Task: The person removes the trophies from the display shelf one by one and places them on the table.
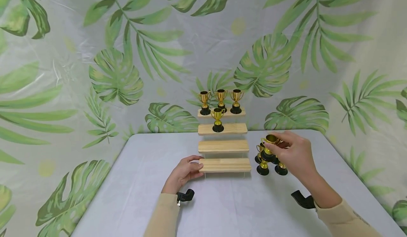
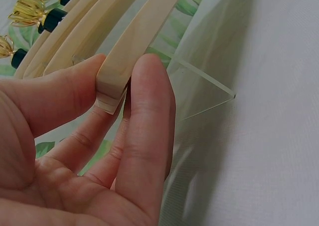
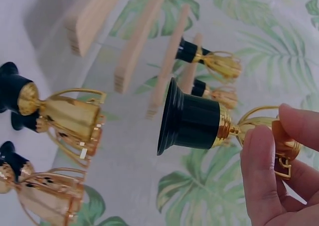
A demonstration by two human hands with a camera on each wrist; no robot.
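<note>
While R grip [image 1: 294, 150] round trophy [image 3: 197, 121], L grip [image 1: 184, 171] on btm shelf [image 1: 225, 165], other trophies [image 1: 263, 170] nr R.

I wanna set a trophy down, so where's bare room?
The lower two shelves are bare, though the left grip holds the bottom one's left end. The second shelf down is free beside its trophy. The table is bare left of that grip and between the sleeves. Crowded: the top shelf, and right of the shelves, where trophies stand by the right grip.
</note>
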